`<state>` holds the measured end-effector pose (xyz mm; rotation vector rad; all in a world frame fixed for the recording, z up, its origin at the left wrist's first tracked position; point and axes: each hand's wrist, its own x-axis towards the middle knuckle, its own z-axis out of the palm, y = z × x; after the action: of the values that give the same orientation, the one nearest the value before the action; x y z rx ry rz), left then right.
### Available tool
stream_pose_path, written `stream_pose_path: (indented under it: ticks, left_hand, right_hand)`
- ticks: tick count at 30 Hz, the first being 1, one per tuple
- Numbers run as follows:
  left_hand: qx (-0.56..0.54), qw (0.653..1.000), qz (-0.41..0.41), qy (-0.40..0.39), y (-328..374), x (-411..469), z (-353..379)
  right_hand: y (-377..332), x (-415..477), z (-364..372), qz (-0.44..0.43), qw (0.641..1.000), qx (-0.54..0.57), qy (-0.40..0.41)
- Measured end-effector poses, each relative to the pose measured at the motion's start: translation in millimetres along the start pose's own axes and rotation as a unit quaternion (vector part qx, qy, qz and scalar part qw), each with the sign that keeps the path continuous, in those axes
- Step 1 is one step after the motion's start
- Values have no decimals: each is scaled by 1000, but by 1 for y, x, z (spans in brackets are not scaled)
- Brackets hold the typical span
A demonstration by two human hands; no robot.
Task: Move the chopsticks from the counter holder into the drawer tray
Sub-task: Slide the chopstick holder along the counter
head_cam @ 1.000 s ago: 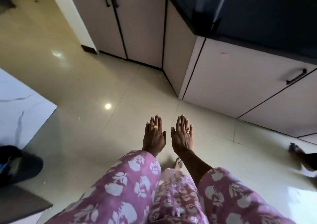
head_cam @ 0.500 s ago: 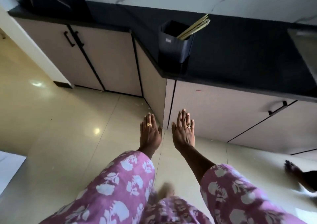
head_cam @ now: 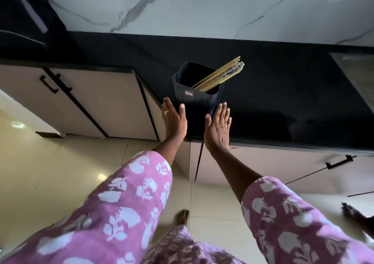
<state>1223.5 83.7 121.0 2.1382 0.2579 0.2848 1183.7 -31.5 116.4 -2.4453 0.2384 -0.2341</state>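
holds the left hand [head_cam: 174, 120] flat, fingers straight and together, thumb tip against the left wall of the dark holder [head_cam: 197, 101]; cannot tell whether touching. holds the right hand [head_cam: 217, 128] likewise flat and wide, palm inward, just right of the holder's base. grips nothing with either. wears a ring on each. finds the holder upright between both hands, near the front edge of the black desk [head_cam: 283, 93], with the chopsticks [head_cam: 220, 74] bundled inside, leaning right, ends past the rim. faces a closed drawer front with a black handle [head_cam: 340, 162] under the desk at right.
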Motion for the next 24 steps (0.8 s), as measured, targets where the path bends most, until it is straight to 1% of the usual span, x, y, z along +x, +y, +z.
stream_pose_path:
  ticks: [2, 5, 9, 11, 14, 19, 24]
  left_hand:
    - [-67, 997, -21, -18, 4, 23, 7]
    - [-155, 986, -37, -56, 9, 50, 16]
    - [-247, 966, -68, -34, 20, 72, 26]
    - [-262, 961, -88, -9, 25, 73, 30]
    - [-291, 951, -100, 33, 34, 68, 35]
    - [-319, 939, -115, 61, 42, 48, 36]
    - [-310, 937, -118, 110, 41, 1, 29]
  right_hand:
    - [-7, 17, 7, 19, 997, 75, 4]
    - [-19, 37, 15, 42, 981, 190, 20]
    - [-24, 55, 19, 74, 965, 252, 15]
    - [-25, 56, 21, 95, 955, 281, 13]
    - [-22, 56, 20, 121, 941, 314, 38]
    - [-19, 50, 9, 118, 922, 358, 86]
    - [-9, 15, -9, 107, 926, 353, 79]
